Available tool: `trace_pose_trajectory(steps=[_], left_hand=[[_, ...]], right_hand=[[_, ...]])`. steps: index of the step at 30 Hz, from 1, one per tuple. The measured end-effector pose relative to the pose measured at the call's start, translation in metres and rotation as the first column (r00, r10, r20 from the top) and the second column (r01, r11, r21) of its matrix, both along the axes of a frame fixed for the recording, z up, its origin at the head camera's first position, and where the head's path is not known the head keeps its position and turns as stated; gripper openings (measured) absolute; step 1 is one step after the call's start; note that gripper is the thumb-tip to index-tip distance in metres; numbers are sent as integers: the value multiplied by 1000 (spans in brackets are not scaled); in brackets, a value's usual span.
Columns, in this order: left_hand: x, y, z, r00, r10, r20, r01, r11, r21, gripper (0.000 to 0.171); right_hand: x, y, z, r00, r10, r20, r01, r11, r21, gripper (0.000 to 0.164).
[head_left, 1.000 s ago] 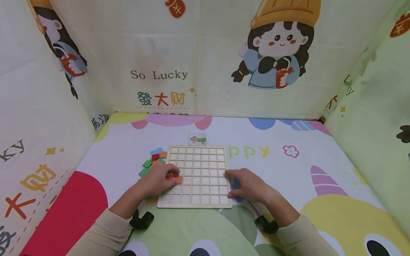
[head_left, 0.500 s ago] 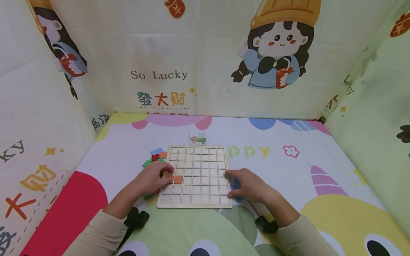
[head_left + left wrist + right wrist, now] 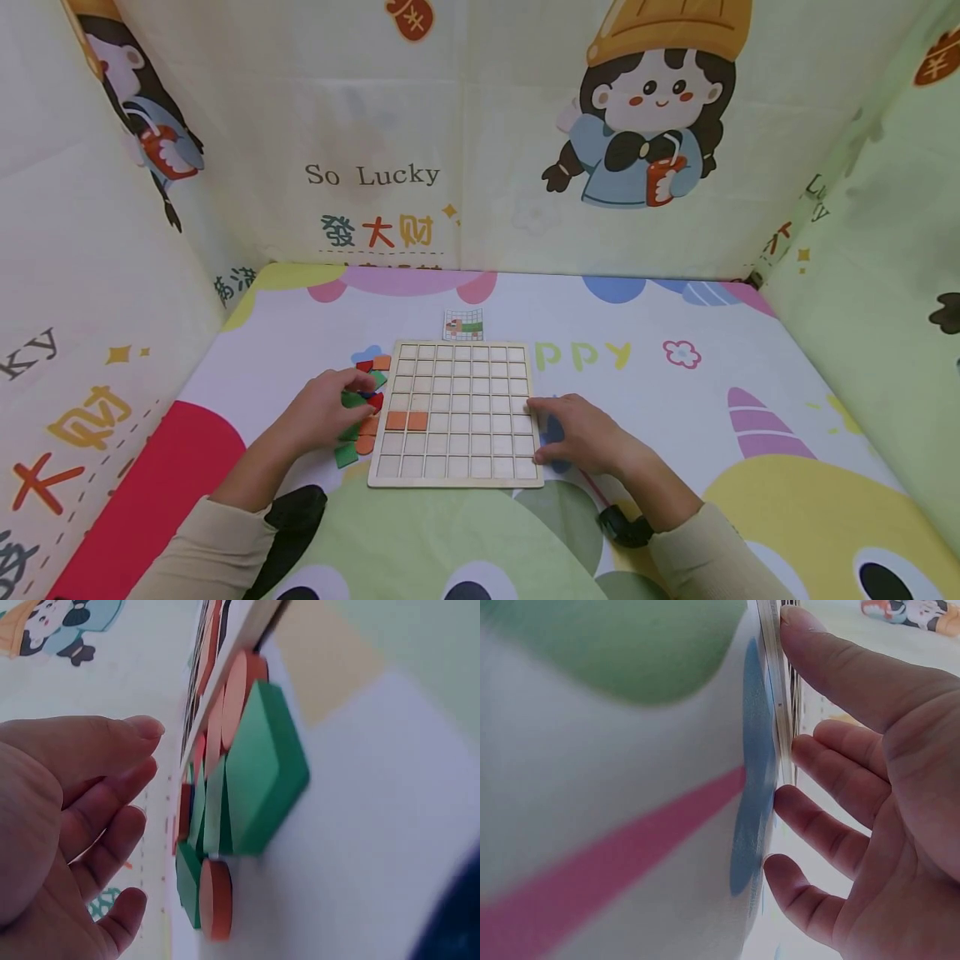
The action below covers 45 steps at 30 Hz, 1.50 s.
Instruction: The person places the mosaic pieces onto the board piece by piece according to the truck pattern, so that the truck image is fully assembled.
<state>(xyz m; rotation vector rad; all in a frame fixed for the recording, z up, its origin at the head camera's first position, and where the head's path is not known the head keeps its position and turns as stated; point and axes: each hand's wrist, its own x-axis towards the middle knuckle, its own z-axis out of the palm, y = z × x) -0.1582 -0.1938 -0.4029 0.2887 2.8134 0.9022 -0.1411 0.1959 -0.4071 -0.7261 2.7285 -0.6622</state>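
Observation:
A wooden grid board (image 3: 480, 443) lies in the middle of the table. Two orange square tiles (image 3: 417, 421) fill neighbouring cells at its left side. My left hand (image 3: 324, 408) hovers over the loose tiles left of the board, fingers loosely bent and holding nothing. Among those tiles, the left wrist view shows green tiles (image 3: 266, 776) and an orange rounded tile (image 3: 217, 900), several of them leaning or overlapping. My right hand (image 3: 581, 433) rests against the board's right edge, thumb near the front and fingers spread along the side.
Behind the board lies a small card (image 3: 463, 325) with a coloured grid picture. Red tiles (image 3: 375, 402) and an orange tile (image 3: 382, 362) are in the loose pile beside the board's left edge. A printed cloth covers the table, and patterned curtains (image 3: 495, 167) surround it.
My left hand has drawn back leftward from the board to the loose tiles, uncovering the two orange squares. My right hand has stayed at the board's edge.

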Motion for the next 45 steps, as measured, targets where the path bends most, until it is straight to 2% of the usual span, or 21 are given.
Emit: trace_pose_trajectory(steps=[6, 11, 24, 35, 45], left_hand=[[-1, -6, -1, 1000, 17, -15, -17, 1000, 21, 39], [-4, -9, -1, 999, 33, 4, -33, 999, 21, 40], [-7, -9, -5, 998, 50, 29, -49, 998, -42, 53], [-5, -9, -6, 999, 48, -2, -48, 997, -62, 46], [-6, -14, -9, 999, 49, -21, -50, 998, -38, 39]], right_hand=[[0, 0, 0, 1000, 1, -4, -1, 1000, 2, 72], [0, -1, 1, 1000, -4, 3, 4, 1000, -2, 72], [2, -2, 1, 1000, -18, 17, 18, 1000, -3, 72], [0, -1, 0, 1000, 2, -2, -2, 1000, 1, 72], [-1, 0, -1, 1000, 8, -9, -8, 1000, -5, 72]])
